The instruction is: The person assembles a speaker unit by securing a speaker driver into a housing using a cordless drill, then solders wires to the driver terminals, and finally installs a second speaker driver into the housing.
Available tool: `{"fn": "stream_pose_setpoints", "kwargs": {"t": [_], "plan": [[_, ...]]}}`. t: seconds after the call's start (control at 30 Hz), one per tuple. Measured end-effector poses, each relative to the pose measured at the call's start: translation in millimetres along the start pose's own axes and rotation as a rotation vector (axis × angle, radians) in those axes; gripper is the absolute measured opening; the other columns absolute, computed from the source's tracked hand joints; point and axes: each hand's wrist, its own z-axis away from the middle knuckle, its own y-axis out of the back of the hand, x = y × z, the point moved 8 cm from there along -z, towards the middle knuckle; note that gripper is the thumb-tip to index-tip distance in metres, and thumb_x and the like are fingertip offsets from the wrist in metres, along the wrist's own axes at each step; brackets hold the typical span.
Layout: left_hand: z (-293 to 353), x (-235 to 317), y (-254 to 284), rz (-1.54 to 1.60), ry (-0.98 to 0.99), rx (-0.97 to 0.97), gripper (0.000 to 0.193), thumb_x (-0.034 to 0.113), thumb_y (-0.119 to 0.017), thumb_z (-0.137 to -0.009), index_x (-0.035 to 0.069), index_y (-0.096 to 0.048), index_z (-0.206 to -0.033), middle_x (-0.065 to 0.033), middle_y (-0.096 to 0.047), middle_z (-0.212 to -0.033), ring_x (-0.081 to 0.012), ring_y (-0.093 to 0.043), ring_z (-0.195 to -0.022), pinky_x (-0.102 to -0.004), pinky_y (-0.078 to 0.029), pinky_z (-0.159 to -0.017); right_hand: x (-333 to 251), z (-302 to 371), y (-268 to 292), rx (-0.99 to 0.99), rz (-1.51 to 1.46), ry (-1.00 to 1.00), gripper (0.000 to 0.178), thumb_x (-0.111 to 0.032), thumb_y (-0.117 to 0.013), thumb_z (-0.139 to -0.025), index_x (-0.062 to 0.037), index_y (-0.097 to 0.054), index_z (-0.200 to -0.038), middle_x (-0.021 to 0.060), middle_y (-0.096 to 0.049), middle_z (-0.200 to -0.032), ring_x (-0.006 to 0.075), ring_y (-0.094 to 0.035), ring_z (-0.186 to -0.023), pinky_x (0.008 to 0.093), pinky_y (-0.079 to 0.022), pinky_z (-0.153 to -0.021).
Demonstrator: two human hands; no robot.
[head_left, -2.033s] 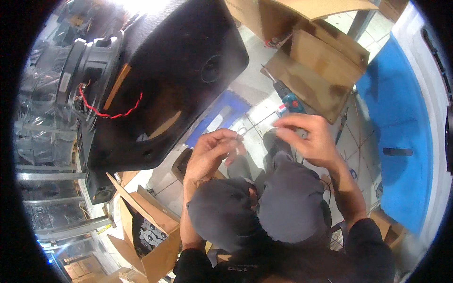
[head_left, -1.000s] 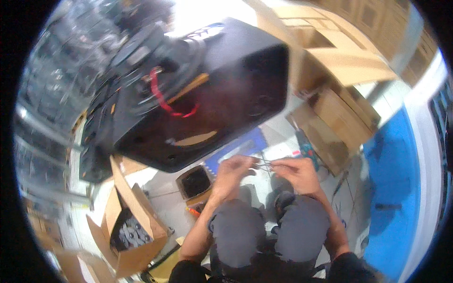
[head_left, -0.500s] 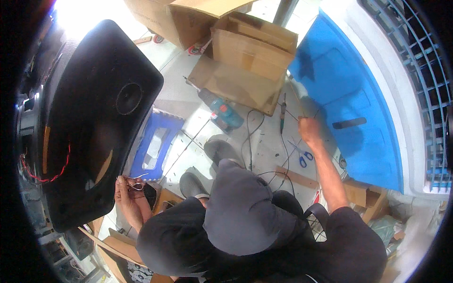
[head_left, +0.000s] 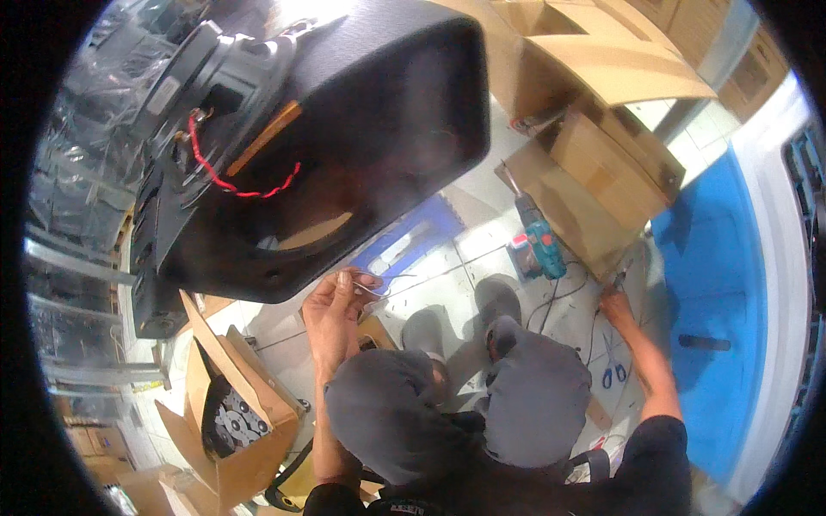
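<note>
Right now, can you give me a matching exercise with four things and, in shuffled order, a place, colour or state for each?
Column one:
1. left hand
2. drill
3. scissors
4. twisted wire

Column two:
A. blue-handled, on the floor
B. red, hanging from the speaker
C. pinching a thin wire
D. teal and dark

Pairs: 1-C, 2-D, 3-A, 4-B

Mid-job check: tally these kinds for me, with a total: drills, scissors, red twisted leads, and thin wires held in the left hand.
Drill: 1
Scissors: 1 pair
Red twisted lead: 1
Thin wire in the left hand: 1 that I can make out
Total: 4
</note>
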Motion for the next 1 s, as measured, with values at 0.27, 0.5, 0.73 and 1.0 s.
{"fn": "stream_pose_setpoints", "kwargs": {"t": [0.27, 0.5, 0.73, 1.0], "plan": [[44, 52, 30, 0.079, -0.144, 0.132, 0.021, 0.013, -0.057, -0.098, -0.005, -0.062, -0.108, -0.0147, -0.067, -0.094, -0.0224, -0.065, -0.084, -0.0345, -0.053, -0.078, -6, 64, 113, 0.282, -0.174, -0.325, 0.032, -0.016, -0.068, -0.080, 0.0009, -0.061, -0.107, 0.0183, -0.066, -0.084, 0.0322, -0.065, -0.072, 0.0398, -0.051, -0.064], [91, 200, 25, -0.170, -0.925, 0.270, 0.017, 0.007, -0.057, -0.096, -0.008, -0.061, -0.104, -0.0181, -0.068, -0.090, -0.0235, -0.066, -0.085, -0.0358, -0.053, -0.080, -61, 80, 318, 1.117, -0.959, -0.530, 0.033, -0.027, -0.051, -0.100, 0.0008, -0.058, -0.116, 0.0081, -0.063, -0.086, 0.0165, -0.056, -0.066, 0.0291, -0.047, -0.061], [45, 301, -2, -0.305, -1.072, 0.218, 0.022, 0.012, -0.060, -0.097, -0.008, -0.064, -0.105, -0.0134, -0.070, -0.085, -0.0199, -0.069, -0.081, -0.0297, -0.054, -0.078, -133, -6, 492, 1.265, -1.773, -0.116, 0.037, -0.033, -0.048, -0.102, -0.0015, -0.058, -0.116, 0.0027, -0.054, -0.073, 0.0077, -0.049, -0.059, 0.0209, -0.036, -0.048], [12, 313, -29, -0.362, -0.968, 0.199, 0.021, 0.014, -0.057, -0.099, -0.007, -0.062, -0.103, -0.0101, -0.066, -0.082, -0.0143, -0.066, -0.075, -0.0281, -0.059, -0.066, -306, -162, 616, 0.624, -1.679, 0.402, 0.030, -0.028, -0.052, -0.098, -0.0007, -0.064, -0.101, 0.0035, -0.059, -0.068, 0.0089, -0.051, -0.048, 0.0221, -0.040, -0.041]]}}
